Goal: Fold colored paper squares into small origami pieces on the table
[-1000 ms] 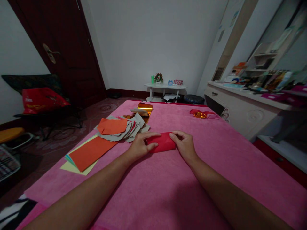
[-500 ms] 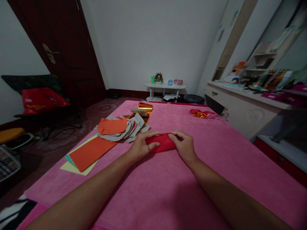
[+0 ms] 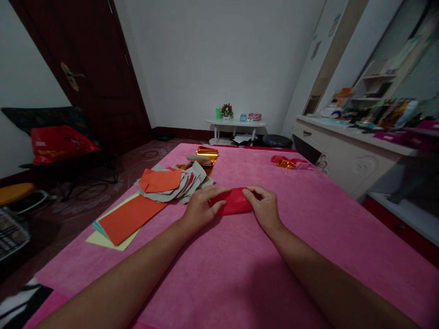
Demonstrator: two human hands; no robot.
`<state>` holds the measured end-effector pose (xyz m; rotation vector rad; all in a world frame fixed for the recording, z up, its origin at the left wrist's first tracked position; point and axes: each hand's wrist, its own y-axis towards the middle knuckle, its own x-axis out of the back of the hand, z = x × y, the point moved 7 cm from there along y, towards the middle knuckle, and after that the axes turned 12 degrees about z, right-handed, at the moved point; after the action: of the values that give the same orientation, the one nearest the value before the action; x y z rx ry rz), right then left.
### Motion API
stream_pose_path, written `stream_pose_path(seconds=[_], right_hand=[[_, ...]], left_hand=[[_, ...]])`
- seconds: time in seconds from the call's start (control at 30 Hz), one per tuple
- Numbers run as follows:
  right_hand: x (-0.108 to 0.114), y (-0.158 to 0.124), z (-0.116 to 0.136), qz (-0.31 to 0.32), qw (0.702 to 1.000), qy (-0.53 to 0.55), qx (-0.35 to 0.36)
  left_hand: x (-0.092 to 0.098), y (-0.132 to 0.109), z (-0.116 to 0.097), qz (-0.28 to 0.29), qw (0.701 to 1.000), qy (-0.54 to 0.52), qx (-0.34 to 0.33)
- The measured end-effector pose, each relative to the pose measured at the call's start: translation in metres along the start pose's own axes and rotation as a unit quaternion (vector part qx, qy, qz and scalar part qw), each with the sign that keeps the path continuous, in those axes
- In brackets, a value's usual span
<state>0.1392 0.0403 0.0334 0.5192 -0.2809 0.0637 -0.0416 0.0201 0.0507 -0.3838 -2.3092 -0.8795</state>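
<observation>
A folded piece of red paper (image 3: 234, 201) lies on the pink cloth (image 3: 240, 269) in front of me. My left hand (image 3: 199, 209) pinches its left end between thumb and fingers. At the paper's right end, my right hand (image 3: 265, 208) has its fingers curled onto the edge. Both hands rest low on the cloth and the paper stays between them.
Left of my hands lie a stack of orange and yellow sheets (image 3: 125, 219) and a fanned pile of grey and orange papers (image 3: 173, 183). Gold foil (image 3: 207, 152) and red-gold scraps (image 3: 286, 162) sit farther back. A white dresser (image 3: 346, 155) stands at the right, a dark door (image 3: 92, 77) at the left.
The hands have shifted only slightly on the red paper; its top edge looks a little more raised and creased between them.
</observation>
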Motion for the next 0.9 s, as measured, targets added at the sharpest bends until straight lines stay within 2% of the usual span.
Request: stream_pose_path(seconds=[0.13, 0.23, 0.4, 0.57, 0.73, 0.9], right_hand=[[0.003, 0.001, -0.003, -0.015, 1.000, 0.019, -0.015], [0.004, 0.001, -0.005, -0.019, 0.999, 0.020, -0.016], [0.005, 0.001, -0.007, -0.019, 0.999, 0.026, -0.021], [0.009, 0.001, -0.011, -0.037, 0.998, 0.035, -0.027], [0.010, 0.002, -0.015, -0.044, 0.997, 0.054, -0.026], [0.011, 0.002, -0.016, -0.041, 0.997, 0.060, -0.029]], left_hand=[[0.002, 0.000, 0.015, -0.024, 0.996, -0.054, 0.069], [0.000, -0.001, 0.028, -0.038, 0.982, -0.141, 0.119], [-0.003, -0.004, 0.037, -0.050, 0.952, -0.262, 0.153], [-0.001, -0.005, 0.034, -0.060, 0.948, -0.268, 0.159], [0.007, -0.007, 0.036, -0.116, 0.941, -0.271, 0.164], [0.004, -0.006, 0.038, -0.095, 0.945, -0.274, 0.152]])
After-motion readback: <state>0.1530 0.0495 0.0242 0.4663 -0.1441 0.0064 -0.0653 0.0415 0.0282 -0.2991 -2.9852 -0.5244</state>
